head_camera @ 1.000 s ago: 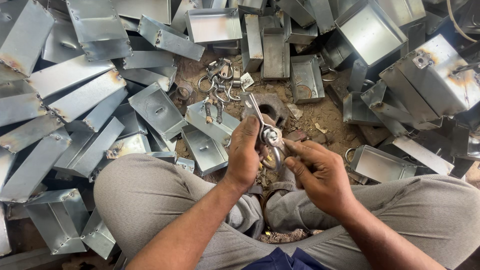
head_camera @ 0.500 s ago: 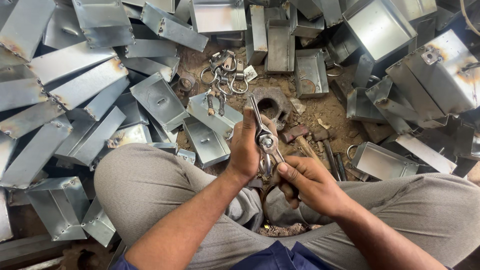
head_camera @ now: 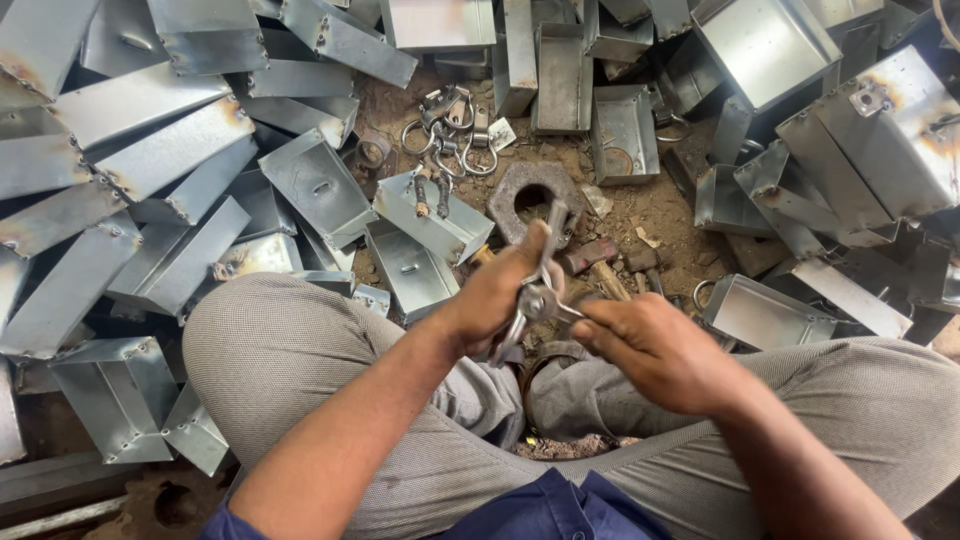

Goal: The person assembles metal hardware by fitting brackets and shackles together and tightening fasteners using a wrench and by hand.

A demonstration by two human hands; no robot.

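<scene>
Strip axis: your metal strip (head_camera: 548, 262) runs away from you, slightly tilted.
Left hand (head_camera: 497, 297): wrapped round it, nearer.
Right hand (head_camera: 655, 350): pinching its ring end (head_camera: 540, 303).

Bright, even daylight over a wide-angle view from above.
Soft light falls from overhead; the metal boxes (head_camera: 320, 185) shine pale, with mild glare on the tray (head_camera: 760, 45) in the upper right of the frame. Shadows are short and soft, darkest at the lower left corner. Focus is sharp at the centre; the hands (head_camera: 500, 295) show slight blur, and straight lines bend near the edges.
</scene>
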